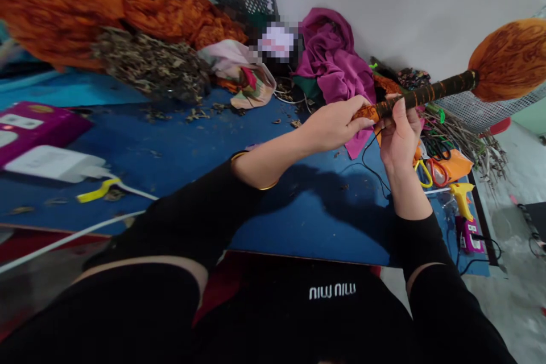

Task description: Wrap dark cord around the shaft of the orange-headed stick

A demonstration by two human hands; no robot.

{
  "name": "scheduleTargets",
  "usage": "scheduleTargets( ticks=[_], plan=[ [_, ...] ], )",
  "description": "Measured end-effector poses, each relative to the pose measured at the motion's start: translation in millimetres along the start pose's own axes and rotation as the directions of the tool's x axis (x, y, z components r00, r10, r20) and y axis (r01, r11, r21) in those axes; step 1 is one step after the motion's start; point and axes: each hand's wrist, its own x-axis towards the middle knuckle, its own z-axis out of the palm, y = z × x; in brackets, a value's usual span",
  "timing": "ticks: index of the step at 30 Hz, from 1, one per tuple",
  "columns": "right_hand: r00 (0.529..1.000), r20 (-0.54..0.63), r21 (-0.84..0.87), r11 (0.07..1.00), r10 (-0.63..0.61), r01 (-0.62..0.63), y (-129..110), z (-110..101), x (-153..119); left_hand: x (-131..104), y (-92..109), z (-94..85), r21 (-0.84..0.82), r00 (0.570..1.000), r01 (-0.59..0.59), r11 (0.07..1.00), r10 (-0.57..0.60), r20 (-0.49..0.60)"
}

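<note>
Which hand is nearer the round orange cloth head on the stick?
Right. The right hand holds the wrapped handle partway along, closer to the cloth head; the left hand grips the handle's opposite end, farther away.

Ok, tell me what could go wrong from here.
The thin black cord loops beside the right hand and might snag it. The yellow plastic glue gun sits near the blue table's right edge, so a tug could drop it. The orange cloth bulb juts well beyond both hands on the dark, orange-banded stick, so it may tip or swing.
</note>
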Motion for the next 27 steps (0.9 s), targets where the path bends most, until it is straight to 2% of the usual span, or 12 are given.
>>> scheduleTargets(
  ticks=[5,12,16,20,24,27],
  plan=[
    [1.000,0.021,0.020,1.000,-0.017,0.017,4.9,-2.7,3.3,-3.3,2.2,1.6,0.149,1.000,0.000,0.989,-0.004,0.029],
    [0.999,0.005,0.078,0.996,-0.038,0.038,2.9,-0.2,2.5,-4.0,5.4,4.0,0.207,0.999,0.013,0.978,-0.006,-0.033],
    [1.000,-0.006,0.031,0.999,-0.022,0.023,-1.5,1.5,0.4,-6.2,9.2,4.9,0.214,0.996,0.033,0.976,-0.015,-0.082],
    [1.000,-0.023,0.098,0.995,0.005,-0.003,-1.6,2.9,-3.2,-9.8,7.5,1.3,0.105,0.987,0.025,0.994,-0.007,-0.163],
    [0.994,-0.073,0.231,0.971,0.086,-0.067,-0.8,4.0,-6.7,-7.3,-0.7,2.1,-0.119,0.986,-0.002,0.993,-0.017,-0.164],
    [0.989,-0.056,0.276,0.954,0.140,-0.120,-5.6,4.6,-9.3,-2.7,-6.6,7.0,-0.251,0.981,-0.054,0.966,0.004,-0.193]
  ],
)
